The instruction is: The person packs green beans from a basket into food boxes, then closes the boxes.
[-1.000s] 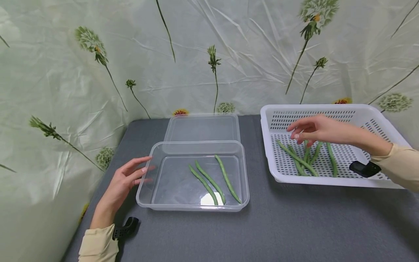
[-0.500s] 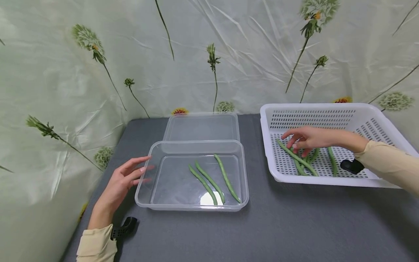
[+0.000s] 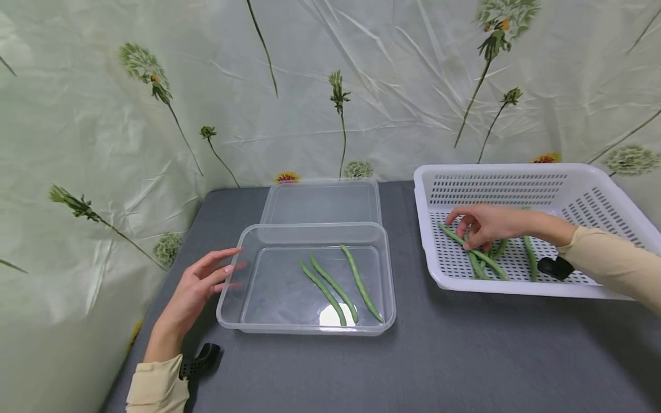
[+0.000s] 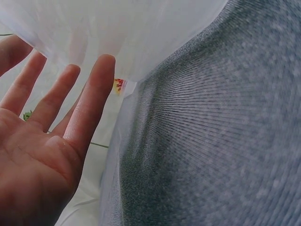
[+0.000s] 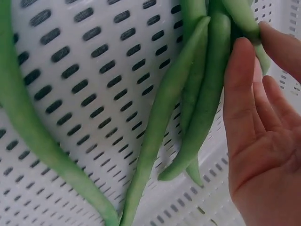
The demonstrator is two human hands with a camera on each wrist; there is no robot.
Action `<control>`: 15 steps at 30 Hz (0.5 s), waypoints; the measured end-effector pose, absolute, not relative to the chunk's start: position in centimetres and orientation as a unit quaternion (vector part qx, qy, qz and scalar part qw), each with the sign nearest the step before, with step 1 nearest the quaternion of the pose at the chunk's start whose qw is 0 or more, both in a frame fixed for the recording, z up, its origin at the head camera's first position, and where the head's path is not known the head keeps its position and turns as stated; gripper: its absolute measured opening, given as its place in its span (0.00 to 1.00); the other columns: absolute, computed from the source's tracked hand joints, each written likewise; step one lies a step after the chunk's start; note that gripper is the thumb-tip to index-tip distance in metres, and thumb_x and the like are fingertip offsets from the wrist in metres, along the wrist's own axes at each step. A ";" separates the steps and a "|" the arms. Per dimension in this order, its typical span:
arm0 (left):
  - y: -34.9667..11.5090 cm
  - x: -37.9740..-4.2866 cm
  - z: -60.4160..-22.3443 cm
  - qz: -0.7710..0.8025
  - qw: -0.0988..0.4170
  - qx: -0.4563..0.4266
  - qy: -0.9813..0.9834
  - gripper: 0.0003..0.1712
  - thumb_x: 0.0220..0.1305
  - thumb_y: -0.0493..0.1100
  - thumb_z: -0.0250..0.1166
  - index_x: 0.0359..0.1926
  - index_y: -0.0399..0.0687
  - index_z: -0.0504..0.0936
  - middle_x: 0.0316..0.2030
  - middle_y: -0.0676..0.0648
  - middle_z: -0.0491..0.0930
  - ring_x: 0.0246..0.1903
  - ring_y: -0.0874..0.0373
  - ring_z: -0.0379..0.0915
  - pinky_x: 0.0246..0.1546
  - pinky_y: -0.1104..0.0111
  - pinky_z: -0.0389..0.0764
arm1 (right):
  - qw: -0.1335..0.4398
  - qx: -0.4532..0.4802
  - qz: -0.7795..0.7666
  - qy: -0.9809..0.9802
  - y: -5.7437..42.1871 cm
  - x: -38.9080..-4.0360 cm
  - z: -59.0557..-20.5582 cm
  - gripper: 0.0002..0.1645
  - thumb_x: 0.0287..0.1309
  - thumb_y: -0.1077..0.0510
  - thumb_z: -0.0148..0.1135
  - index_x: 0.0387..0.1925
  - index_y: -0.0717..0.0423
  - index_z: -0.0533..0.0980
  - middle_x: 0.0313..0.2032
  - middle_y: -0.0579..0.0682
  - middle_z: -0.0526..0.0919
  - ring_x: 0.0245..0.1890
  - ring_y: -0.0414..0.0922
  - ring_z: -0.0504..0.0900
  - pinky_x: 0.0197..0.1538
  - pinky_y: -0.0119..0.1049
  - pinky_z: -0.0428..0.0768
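My left hand (image 3: 188, 292) rests its straight fingers against the left wall of a clear plastic container (image 3: 273, 328). In the left wrist view, the fingers (image 4: 96, 94) reach the container's cloudy side (image 4: 136, 33). Three green beans (image 3: 357, 281) lie inside that container. Over at the right, my right hand (image 3: 493, 222) is down in a white perforated basket (image 3: 439, 269), its thumb and fingertips pinching one green bean (image 3: 490, 263) on top of a small pile. Close up in the right wrist view, the pinched bean (image 5: 242, 16) lies across several other green beans (image 5: 207, 99).
A clear lid (image 3: 322, 202) lies flat behind the container. The grey tabletop (image 3: 361, 373) extends in front of both vessels. A flower-printed sheet (image 3: 289, 132) hangs along the back and left. Another green bean (image 3: 530, 258) lies apart at the right inside the basket.
My right hand has lowered into the basket, and its thumb and fingers have closed on the top green bean. My left hand has stayed at the container's side.
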State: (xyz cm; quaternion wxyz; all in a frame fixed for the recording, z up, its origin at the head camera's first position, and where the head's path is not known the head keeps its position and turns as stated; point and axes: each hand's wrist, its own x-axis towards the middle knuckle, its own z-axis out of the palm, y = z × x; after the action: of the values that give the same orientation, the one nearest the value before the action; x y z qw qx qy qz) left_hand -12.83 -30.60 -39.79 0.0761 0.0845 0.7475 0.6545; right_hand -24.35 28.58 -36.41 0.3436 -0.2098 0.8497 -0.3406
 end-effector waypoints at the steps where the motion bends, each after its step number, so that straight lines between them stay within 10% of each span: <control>1: -30.6 -12.8 -39.8 0.655 0.076 0.086 0.747 0.24 0.75 0.37 0.55 0.68 0.37 0.68 0.67 0.44 0.68 0.58 0.56 0.74 0.48 0.58 0.83 | 0.344 -0.210 -0.342 0.849 28.6 -24.4 -36.4 0.33 0.57 0.66 0.69 0.61 0.64 0.64 0.41 0.57 0.75 0.29 0.47 0.78 0.29 0.40 0.83; 15: -30.5 -12.8 -40.0 0.657 0.073 0.085 0.746 0.24 0.74 0.37 0.56 0.68 0.38 0.69 0.66 0.45 0.69 0.59 0.55 0.74 0.48 0.57 0.83 | 0.301 -0.254 -0.333 0.857 29.1 -24.9 -36.4 0.23 0.63 0.68 0.60 0.56 0.77 0.70 0.32 0.52 0.78 0.31 0.43 0.78 0.36 0.37 0.83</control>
State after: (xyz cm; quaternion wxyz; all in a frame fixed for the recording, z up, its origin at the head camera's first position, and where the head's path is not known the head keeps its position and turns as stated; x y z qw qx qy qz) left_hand -12.82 -30.47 -40.01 0.0730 0.0853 0.7457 0.6568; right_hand -24.86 29.07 -36.36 0.3015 -0.2539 0.8568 -0.3326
